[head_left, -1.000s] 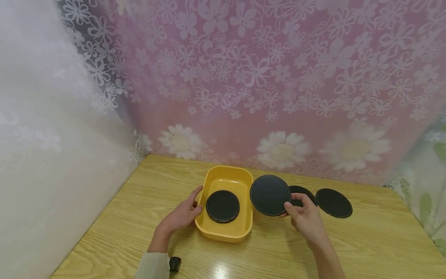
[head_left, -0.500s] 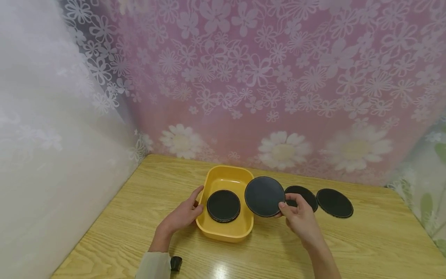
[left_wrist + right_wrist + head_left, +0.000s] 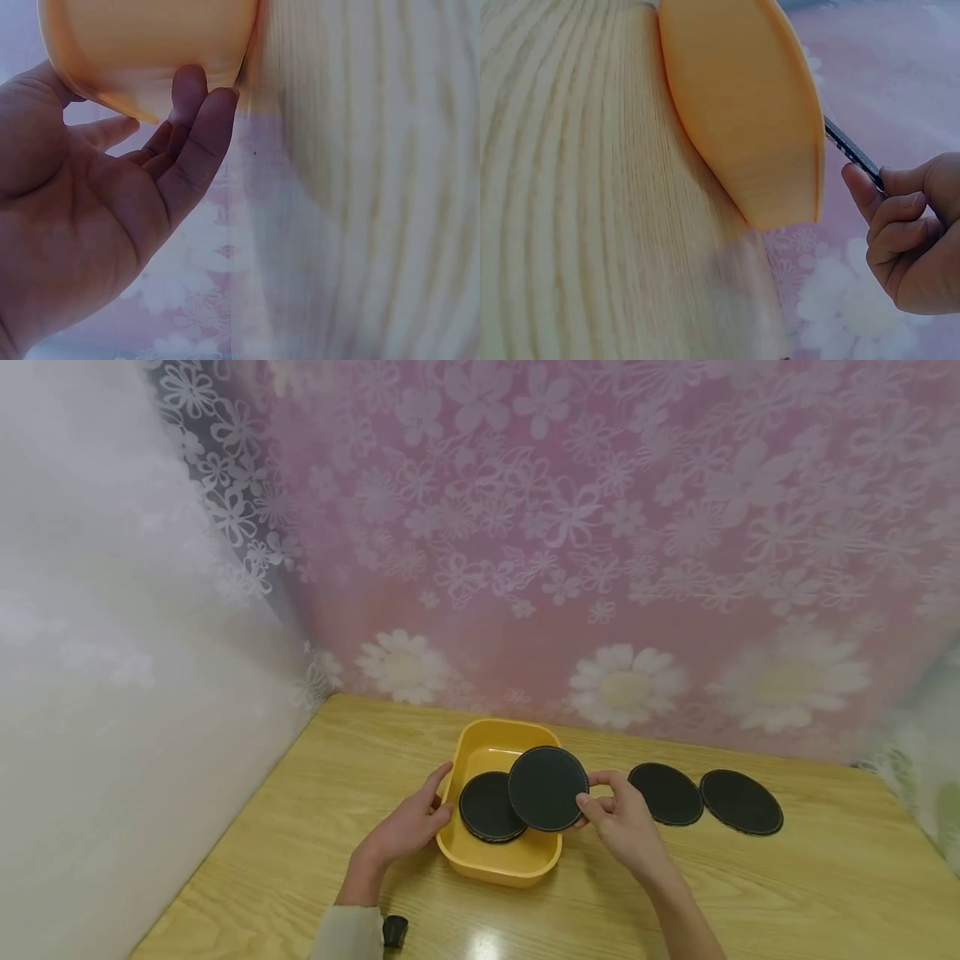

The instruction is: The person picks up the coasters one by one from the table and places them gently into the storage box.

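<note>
My right hand pinches the edge of a round black coaster with pale edge stitching, thumb on top and fingers beneath. That coaster is tilted over the right side of a yellow plastic tub and partly covers another black coaster lying inside. Whether more coasters lie under that one cannot be told. At the tub's left side, my left hand holds the wall; in the left wrist view its fingers curl against the outside. The right wrist view shows the held coaster edge-on beyond the tub's rim.
Two more black coasters, a nearer one and a farther one, lie side by side on the wooden table at right. A flowered pink curtain hangs behind the table, and a whitish one at left.
My right hand has carried the coaster leftward from beside the tub to over it. One table coaster, partly hidden before, now shows fully. The left hand stays at the tub; the view shifts slightly.
</note>
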`<action>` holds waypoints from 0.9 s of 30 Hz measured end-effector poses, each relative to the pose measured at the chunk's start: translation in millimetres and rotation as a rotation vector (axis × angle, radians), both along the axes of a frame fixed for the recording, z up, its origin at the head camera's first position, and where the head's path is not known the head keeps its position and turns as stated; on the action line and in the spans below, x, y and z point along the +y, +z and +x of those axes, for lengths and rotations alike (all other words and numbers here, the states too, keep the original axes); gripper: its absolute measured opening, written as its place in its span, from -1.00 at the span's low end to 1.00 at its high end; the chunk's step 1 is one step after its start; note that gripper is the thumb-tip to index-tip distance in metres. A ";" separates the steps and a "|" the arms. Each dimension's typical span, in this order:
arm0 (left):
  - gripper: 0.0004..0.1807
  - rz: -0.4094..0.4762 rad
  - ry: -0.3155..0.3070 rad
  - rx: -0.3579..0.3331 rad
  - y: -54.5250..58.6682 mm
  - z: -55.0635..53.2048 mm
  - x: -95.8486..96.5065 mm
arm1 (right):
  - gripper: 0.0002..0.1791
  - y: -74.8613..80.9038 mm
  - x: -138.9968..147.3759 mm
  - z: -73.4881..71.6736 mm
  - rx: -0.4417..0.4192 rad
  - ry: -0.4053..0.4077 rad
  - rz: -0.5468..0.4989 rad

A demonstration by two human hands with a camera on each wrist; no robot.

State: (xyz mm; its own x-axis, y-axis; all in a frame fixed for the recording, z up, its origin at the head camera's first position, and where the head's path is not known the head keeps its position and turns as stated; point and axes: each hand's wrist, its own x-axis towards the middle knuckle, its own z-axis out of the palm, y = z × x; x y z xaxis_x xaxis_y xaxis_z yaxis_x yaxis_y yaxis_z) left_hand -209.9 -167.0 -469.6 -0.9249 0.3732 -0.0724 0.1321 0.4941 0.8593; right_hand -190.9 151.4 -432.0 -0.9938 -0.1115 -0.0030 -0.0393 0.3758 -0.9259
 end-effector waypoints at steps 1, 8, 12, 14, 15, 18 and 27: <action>-0.28 -0.001 -0.003 0.000 0.6 -0.8 0.2 | -0.64 0.5 -2.6 -2.2 0.005 0.010 0.014; -0.28 0.011 -0.010 -0.005 1.7 -2.0 1.2 | -0.69 1.5 -23.0 -18.7 0.031 0.069 0.086; -0.29 0.016 -0.008 -0.009 0.7 -0.9 0.5 | -0.71 2.8 -36.8 -29.0 0.053 0.111 0.135; -0.29 0.011 -0.006 -0.012 0.3 -1.0 -0.3 | -0.72 4.5 -43.9 -34.0 0.065 0.131 0.160; -0.29 0.009 -0.006 -0.010 0.2 -1.2 -0.8 | -0.73 5.4 -47.4 -36.3 0.069 0.138 0.174; -0.28 0.016 -0.017 -0.011 0.3 -2.4 -2.1 | -0.78 8.6 -57.2 -42.6 0.077 0.159 0.219; -0.28 0.018 -0.019 -0.026 4.9 -1.6 -2.5 | -0.91 11.2 -74.9 -52.9 0.006 0.195 0.333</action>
